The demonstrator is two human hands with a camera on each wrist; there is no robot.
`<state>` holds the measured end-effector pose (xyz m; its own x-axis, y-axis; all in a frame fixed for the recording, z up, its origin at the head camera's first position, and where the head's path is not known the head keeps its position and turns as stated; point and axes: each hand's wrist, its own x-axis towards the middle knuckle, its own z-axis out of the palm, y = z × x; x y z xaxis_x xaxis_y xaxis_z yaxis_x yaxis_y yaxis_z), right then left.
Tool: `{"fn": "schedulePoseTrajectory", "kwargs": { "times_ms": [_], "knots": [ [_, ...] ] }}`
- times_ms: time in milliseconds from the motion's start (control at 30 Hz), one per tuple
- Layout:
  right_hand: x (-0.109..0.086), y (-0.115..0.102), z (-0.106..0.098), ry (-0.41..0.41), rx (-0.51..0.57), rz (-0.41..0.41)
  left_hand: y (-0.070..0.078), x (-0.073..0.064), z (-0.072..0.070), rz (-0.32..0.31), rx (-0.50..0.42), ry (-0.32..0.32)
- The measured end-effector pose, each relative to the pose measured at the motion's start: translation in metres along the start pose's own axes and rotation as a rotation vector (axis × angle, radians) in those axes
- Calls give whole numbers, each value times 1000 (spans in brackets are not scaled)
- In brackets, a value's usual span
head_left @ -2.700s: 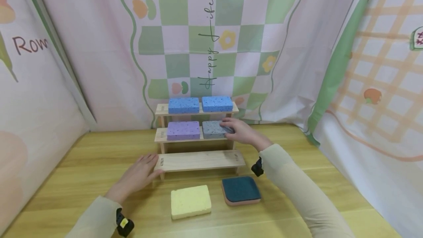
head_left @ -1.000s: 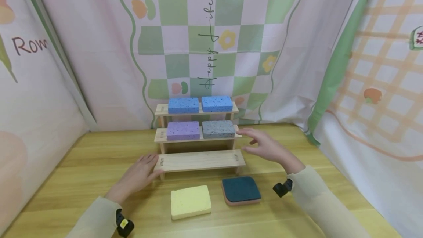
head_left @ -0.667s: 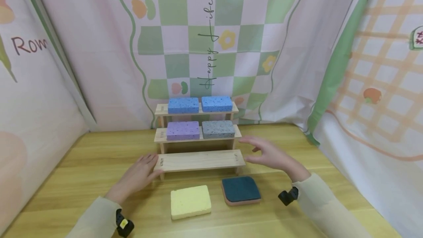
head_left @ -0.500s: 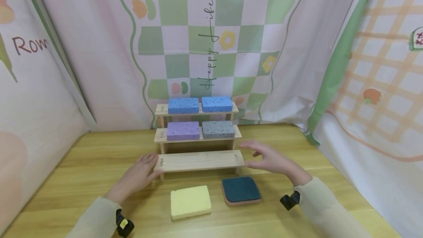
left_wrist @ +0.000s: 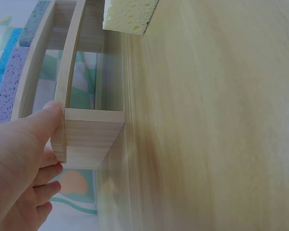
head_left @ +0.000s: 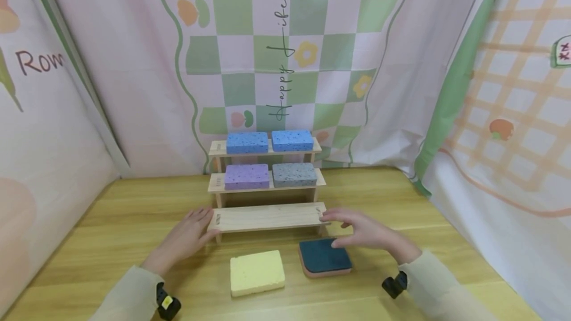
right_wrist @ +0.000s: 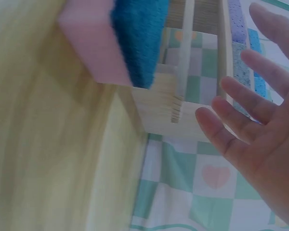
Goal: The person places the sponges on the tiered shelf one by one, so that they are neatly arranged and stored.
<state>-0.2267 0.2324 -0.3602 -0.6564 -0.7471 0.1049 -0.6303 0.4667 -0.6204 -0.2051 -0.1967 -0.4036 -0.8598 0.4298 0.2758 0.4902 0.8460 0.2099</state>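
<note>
In the head view my left hand (head_left: 184, 238) holds the left end of the lowest step of a three-step wooden stand (head_left: 269, 217), thumb on its front edge and fingers behind. My right hand (head_left: 368, 230) hovers with spread fingers at the step's right end, its thumb overlapping a pink sponge with a dark green scouring pad (head_left: 324, 255). In the right wrist view the hand holds nothing. A pale yellow sponge (head_left: 257, 273) lies left of the green-topped one on the table. The middle step bears a purple sponge (head_left: 247, 176) and a grey sponge (head_left: 294, 174).
Two blue sponges (head_left: 247, 142) sit side by side on the top step. Behind the wooden table (head_left: 147, 197) hangs a green-and-white checked curtain (head_left: 308, 14), with more printed cloth at both sides.
My right hand has let go of the grey sponge on the middle step, drawn back right, then come down toward the green-topped sponge. The left hand has stayed on the stand.
</note>
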Motion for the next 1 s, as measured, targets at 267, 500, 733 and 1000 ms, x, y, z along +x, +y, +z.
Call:
{"fn": "schedulePoseTrajectory", "kwargs": {
  "times_ms": [267,500,733,1000],
  "knots": [
    [-7,8,10,-60,-13,-38,-1,0,1,-2,-4,-7],
    [-12,9,15,-111,5,-47,-1,0,0,-10,-8,-17],
    [-17,12,20,-146,4,-1,0,0,0,-8,-8,-20],
    [-22,15,25,-138,-35,0,1,-1,-1,-13,-4,-23]
  ]
}}
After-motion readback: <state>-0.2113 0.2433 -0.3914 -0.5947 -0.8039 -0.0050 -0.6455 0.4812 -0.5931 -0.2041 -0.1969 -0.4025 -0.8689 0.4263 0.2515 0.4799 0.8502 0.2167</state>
